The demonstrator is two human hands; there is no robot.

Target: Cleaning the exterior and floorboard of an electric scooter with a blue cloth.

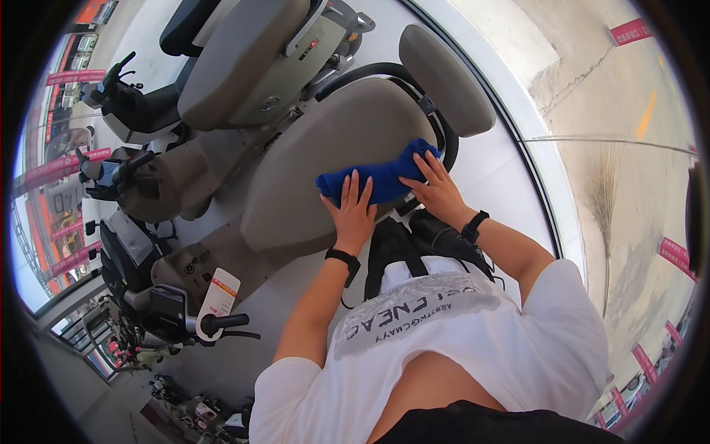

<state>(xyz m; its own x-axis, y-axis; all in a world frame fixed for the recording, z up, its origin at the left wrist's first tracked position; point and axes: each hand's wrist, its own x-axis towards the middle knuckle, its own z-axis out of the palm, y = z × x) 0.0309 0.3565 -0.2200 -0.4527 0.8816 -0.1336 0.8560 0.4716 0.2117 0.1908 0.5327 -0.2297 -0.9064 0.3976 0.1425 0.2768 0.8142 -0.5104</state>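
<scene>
Item, left grip (352,216): mine, bare, fingers spread and laid on the cloth, not closed round it.
Item, right grip (438,192): likewise spread, fingers over the cloth's other end.
Item, blue cloth (381,183): one, rumpled into a long strip, lying on the taupe seat (303,155) along the side nearest me; its right end reaches toward the rear.
Item, black wristbands: two, one on my left wrist (342,265), one on my right (475,227).
Item, padded backrest (447,81): taupe, at the seat's rear, with a curved black rail (370,70) in front of it.
Item, scooter carrying the seat: seat down, what lies beneath hidden. Its front inner panel (194,265) bears small dark fittings; whether any is an open pocket I cannot tell.
Item, handlebar (224,322): black grip, a white tag (220,290) hung beside it.
Item, second scooter (240,63): just beyond, taupe seat also down.
Item, my white shirt (458,348): dark lettering on a grey patch.
Item, pale floor (492,166): below, edged by a dark frame (521,144); pavement (584,192) outside.
</scene>
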